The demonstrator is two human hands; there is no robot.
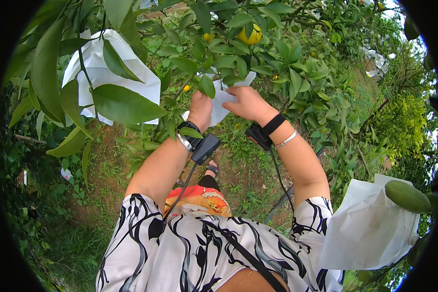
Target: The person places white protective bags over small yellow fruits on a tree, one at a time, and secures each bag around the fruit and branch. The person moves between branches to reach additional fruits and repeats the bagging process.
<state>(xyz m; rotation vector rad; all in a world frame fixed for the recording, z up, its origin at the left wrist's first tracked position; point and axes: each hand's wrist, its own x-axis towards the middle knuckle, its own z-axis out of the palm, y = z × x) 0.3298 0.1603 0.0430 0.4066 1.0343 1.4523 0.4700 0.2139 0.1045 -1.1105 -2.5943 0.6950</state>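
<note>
Among the leafy branches of a citrus tree, my left hand (201, 108) and my right hand (251, 103) are both on a white paper bag (219, 108). The left hand grips its left side, and a leaf (207, 86) covers part of those fingertips. With thumb and fingers, the right hand pinches the bag's upper right part. A folded white flap (249, 78) sticks out beyond the right fingers. Whether a fruit is inside the bag cannot be seen. Above my hands hangs a yellow citrus fruit (250, 34).
A large white paper bag (113, 71) hangs at upper left behind broad leaves (127, 103). Close at lower right is another white bag (372, 226). Cables (182, 189) run from the wrist devices (205, 149). Grass and soil (241, 179) lie below, with a dark hose (277, 206).
</note>
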